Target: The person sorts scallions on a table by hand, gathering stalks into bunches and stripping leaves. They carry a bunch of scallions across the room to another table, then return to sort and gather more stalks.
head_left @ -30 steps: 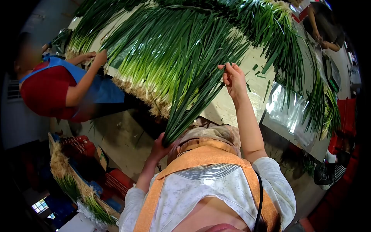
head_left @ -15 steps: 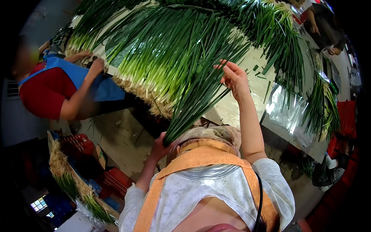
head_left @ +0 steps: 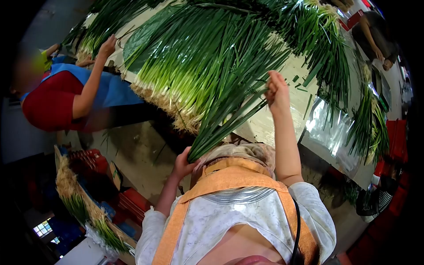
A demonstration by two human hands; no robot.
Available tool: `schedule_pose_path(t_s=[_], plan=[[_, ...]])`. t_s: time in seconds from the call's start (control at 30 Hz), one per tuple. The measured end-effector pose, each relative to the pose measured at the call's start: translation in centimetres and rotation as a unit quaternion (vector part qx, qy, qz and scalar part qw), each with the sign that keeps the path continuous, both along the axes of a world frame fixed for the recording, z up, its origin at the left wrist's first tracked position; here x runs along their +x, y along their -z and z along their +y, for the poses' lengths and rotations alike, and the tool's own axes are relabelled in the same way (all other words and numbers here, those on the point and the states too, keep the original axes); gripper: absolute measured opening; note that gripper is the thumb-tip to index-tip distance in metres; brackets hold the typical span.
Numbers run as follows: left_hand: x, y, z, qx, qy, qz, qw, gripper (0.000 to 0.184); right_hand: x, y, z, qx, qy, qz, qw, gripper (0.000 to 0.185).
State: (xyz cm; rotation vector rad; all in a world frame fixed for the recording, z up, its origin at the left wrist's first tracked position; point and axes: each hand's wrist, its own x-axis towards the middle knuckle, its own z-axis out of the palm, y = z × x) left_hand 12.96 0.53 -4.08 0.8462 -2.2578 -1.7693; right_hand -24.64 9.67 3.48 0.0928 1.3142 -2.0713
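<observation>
My left hand [head_left: 181,163] is closed around the lower end of a bunch of green onions [head_left: 216,126], near my waist. Their dark leaves fan up and to the right across the table edge. At the leaf tips is my right hand [head_left: 278,92], its fingers bent and drawn together; whatever is between them is too small to make out. Just beyond the bunch lies a wide pile of green onions [head_left: 185,79], pale stems and brown roots toward me.
More green onions [head_left: 327,75] hang over the table's [head_left: 251,128] right part, beside clear plastic sheeting [head_left: 329,128]. A co-worker in a blue apron [head_left: 110,95] stands at the left. Stacked red crates [head_left: 132,203] and rooted onions [head_left: 73,185] are at lower left.
My right hand has moved slightly right and its fingers have drawn together. The bunch's leaves have spread apart somewhat. The co-worker at the left has raised a hand.
</observation>
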Motion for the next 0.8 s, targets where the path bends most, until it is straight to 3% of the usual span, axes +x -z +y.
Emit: schedule_pose_path(t_s=[0.03,0.07,0.1,0.13,0.2,0.33,0.4,0.47,0.53,0.6,0.67,0.73,0.77,0.8], plan=[[0.5,1.0,-0.1,0.047,-0.030,0.018,0.998,0.044,-1.0,0.7,0.6,-0.047,0.043,-0.006,0.998,0.010],[1.1,1.9,-0.2,0.094,-0.061,0.036,0.993,0.046,-2.4,1.7,1.4,-0.093,0.043,0.070,0.992,0.014],[1.2,1.3,-0.4,0.127,-0.110,0.015,0.986,0.047,-3.1,0.7,2.2,-0.053,0.057,0.139,0.987,0.023],[1.2,0.6,-0.6,0.158,-0.160,-0.005,0.974,0.049,-3.3,-0.2,3.0,-0.033,0.060,0.135,0.989,0.034],[1.4,0.5,-2.5,0.232,-0.136,-0.005,0.963,0.047,-3.6,0.2,3.9,-0.061,0.071,0.074,0.993,0.043],[-1.2,-1.6,-4.8,0.253,-0.172,0.031,0.952,0.044,-2.2,5.7,5.4,-0.137,-0.078,-0.053,0.986,0.047],[-2.2,-1.5,-6.0,0.274,-0.178,0.073,0.942,0.044,-0.3,8.8,5.4,-0.053,-0.028,-0.037,0.997,0.042],[-3.6,-1.7,-7.0,0.254,-0.182,0.084,0.946,0.043,2.1,8.0,4.4,0.053,-0.035,0.030,0.998,0.045],[-6.0,-3.3,-7.9,0.231,-0.175,0.086,0.953,0.044,4.5,6.2,3.1,0.057,-0.084,0.011,0.995,0.065],[-9.3,-4.4,-8.4,0.191,-0.138,0.100,0.967,0.050,6.8,8.2,2.7,0.031,-0.254,0.063,0.965,0.075],[-13.8,-5.5,-7.6,0.103,-0.143,0.048,0.983,0.060,10.1,6.6,1.4,0.028,-0.372,0.111,0.921,0.083],[-18.3,-7.2,-5.0,0.093,-0.151,0.157,0.971,0.059,12.2,6.3,0.5,-0.033,-0.389,0.137,0.910,0.089],[-19.9,-7.1,-4.0,0.079,-0.117,0.150,0.979,0.068,13.2,6.2,0.4,-0.012,-0.328,0.171,0.929,0.074],[-21.0,-7.0,-3.2,0.065,-0.082,0.142,0.984,0.078,12.6,6.3,0.6,0.041,-0.329,0.112,0.937,0.064]])
